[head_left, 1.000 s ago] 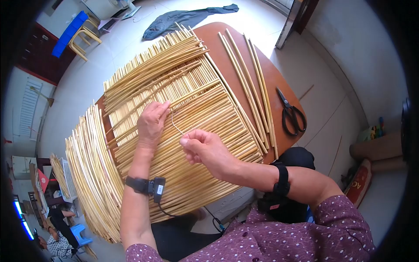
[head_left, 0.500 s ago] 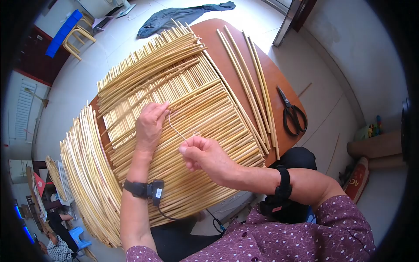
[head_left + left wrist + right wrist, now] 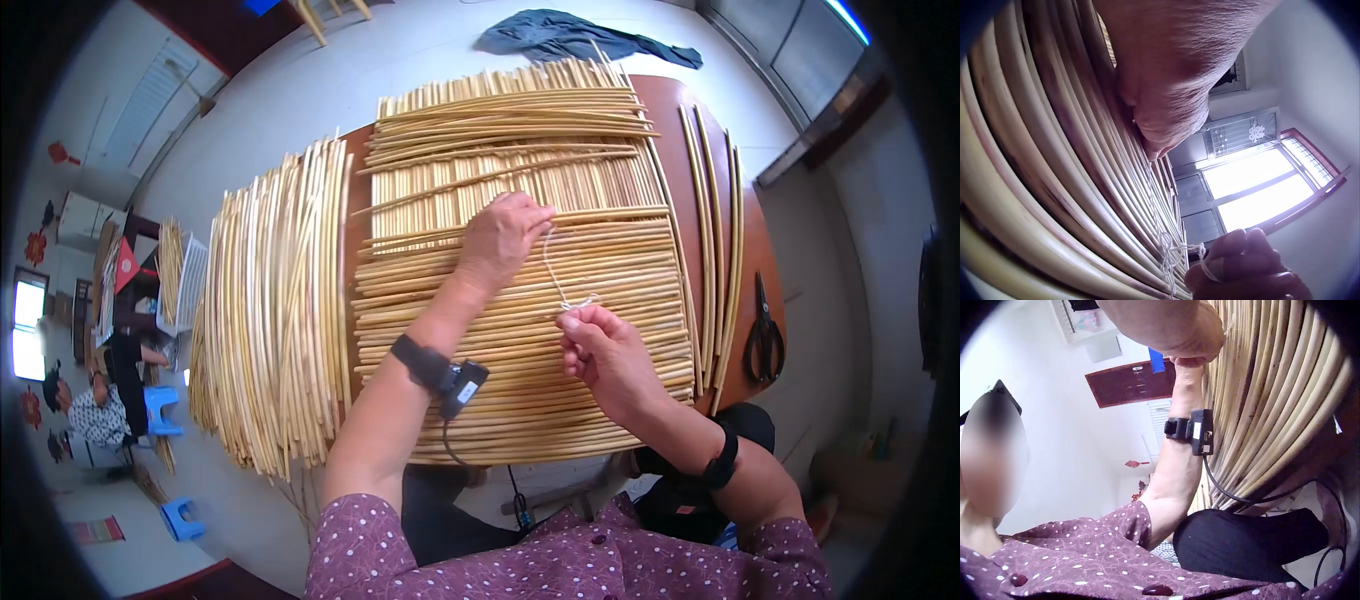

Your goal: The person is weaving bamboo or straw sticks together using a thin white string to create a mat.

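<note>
In the head view my left hand (image 3: 503, 238) pinches the string where it meets a stalk (image 3: 610, 214) at the upper edge of the row of laid stalks (image 3: 500, 350). A white string (image 3: 550, 262) runs down from those fingertips to my right hand (image 3: 610, 362), whose thumb and index finger pinch it above the stalks. The string's lower part is bunched in loops (image 3: 1166, 247), seen in the left wrist view beside the right hand's fingers (image 3: 1241, 262). In the right wrist view the right hand (image 3: 1166, 328) hides its own fingertips.
Loose stalks (image 3: 510, 115) lie across the far part of the mat. A pile of long stalks (image 3: 275, 310) is on the left. More stalks (image 3: 712, 250) and black scissors (image 3: 764, 335) lie on the brown table (image 3: 765, 240) at the right. A person (image 3: 100, 405) sits far left.
The head view has turned, so the table and hands appear further right. The hands keep nearly the same places over the stalks, and the string shows more loops near my right hand.
</note>
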`<state>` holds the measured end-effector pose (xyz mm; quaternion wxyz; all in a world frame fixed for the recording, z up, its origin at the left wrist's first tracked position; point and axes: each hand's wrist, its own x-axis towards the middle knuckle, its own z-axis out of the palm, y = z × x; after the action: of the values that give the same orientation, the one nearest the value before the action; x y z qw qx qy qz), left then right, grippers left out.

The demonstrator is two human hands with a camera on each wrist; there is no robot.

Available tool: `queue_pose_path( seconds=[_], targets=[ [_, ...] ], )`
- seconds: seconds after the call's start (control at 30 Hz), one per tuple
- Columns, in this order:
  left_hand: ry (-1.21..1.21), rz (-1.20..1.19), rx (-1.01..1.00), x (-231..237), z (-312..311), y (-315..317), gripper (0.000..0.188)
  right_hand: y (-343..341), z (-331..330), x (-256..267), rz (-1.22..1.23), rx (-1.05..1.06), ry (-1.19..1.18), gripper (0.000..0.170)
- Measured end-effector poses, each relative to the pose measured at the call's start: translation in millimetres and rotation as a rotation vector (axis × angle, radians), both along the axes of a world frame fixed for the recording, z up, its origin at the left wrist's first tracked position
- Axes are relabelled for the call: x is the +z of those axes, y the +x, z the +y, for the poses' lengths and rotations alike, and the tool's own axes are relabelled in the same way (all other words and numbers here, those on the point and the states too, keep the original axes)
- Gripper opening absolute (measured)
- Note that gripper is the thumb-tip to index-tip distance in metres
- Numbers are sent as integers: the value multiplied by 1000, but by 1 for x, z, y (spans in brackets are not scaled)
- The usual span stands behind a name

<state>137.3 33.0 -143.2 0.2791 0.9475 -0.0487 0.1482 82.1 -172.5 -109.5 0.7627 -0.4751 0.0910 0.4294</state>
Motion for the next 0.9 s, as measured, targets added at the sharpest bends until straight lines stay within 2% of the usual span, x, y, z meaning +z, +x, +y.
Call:
queue_pose_path(
  seconds=[0.13,0.33,0.9],
  targets=[
    [-86,-55,-7,-6,2,-1,17,0,0,1,5,8,-33,9],
    [-159,-10,-16,-6,5,0,18,-1,2,-6,17,-9,-55,9],
    [-221,20,-1,-12,8,2,17,-1,-1,-1,-8,11,-45,9]
  ],
)
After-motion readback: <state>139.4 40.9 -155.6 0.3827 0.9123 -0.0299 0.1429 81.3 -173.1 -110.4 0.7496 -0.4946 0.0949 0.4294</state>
